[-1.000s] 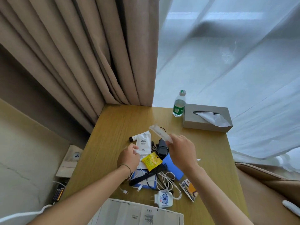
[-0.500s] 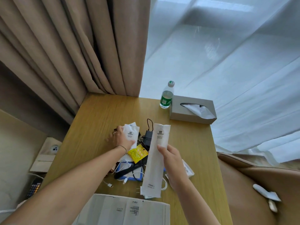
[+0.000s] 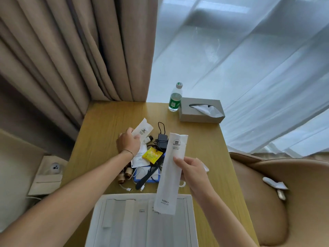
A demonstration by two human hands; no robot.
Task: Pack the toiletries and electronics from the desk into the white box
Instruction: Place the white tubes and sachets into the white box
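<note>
Long dental kit packet (image 3: 168, 175) pinched mid-length by right hand (image 3: 193, 172), lower end hung over white box (image 3: 189, 220) at bench (image 3: 204, 139) near edge, apparently for dropping in. Small sachet (image 3: 143, 130) grasped by left hand (image 3: 128, 142) above remaining pile, apparently as next item.

A green-labelled water bottle (image 3: 175, 98) is standing at the desk's (image 3: 106, 125) far edge, touching a grey tissue box (image 3: 199, 114). Beige curtains (image 3: 74, 50) and sheer drapes (image 3: 249, 59) are hanging behind.
</note>
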